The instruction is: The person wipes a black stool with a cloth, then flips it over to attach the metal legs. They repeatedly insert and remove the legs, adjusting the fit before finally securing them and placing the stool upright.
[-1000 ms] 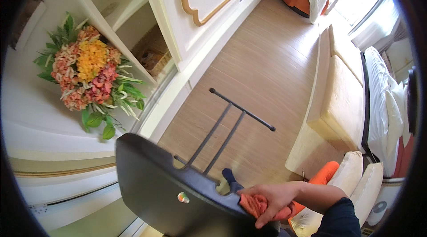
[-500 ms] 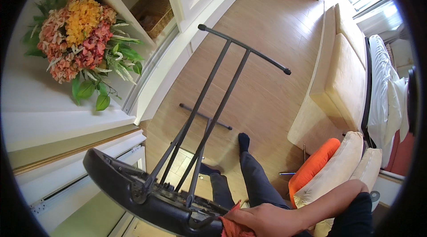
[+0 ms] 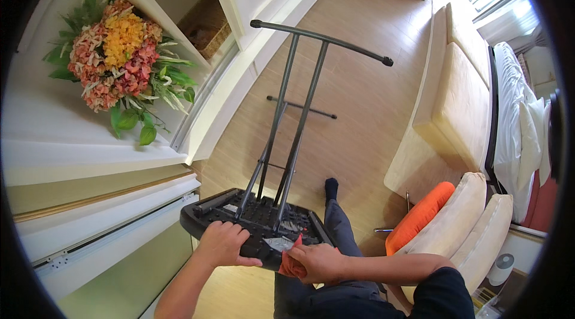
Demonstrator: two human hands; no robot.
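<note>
A black folding stool point(image 3: 206, 216) is tipped over in front of me. The ribbed underside of its seat is turned up toward me, and its thin metal legs point(image 3: 322, 43) point away over the floor. My left hand point(image 3: 224, 246) grips the near edge of the seat, thumb stretched along it. My right hand point(image 3: 323, 263) closes round a reddish cloth point(image 3: 291, 266) and presses it to the same edge, beside a pale label point(image 3: 278, 243). Part of the cloth is hidden under my fingers.
On the left, a flower arrangement point(image 3: 114, 58) sits on a white shelf unit point(image 3: 60, 166). To my right are an orange cushion point(image 3: 419, 217), cream cushions point(image 3: 443, 229) and a cream upholstered bench point(image 3: 461, 103). My socked foot point(image 3: 331, 188) rests on the wooden floor point(image 3: 359, 139).
My left hand has come into view on the seat's edge. The stool has shifted right and turned, showing more of its underside. My right hand has moved left and up with the cloth.
</note>
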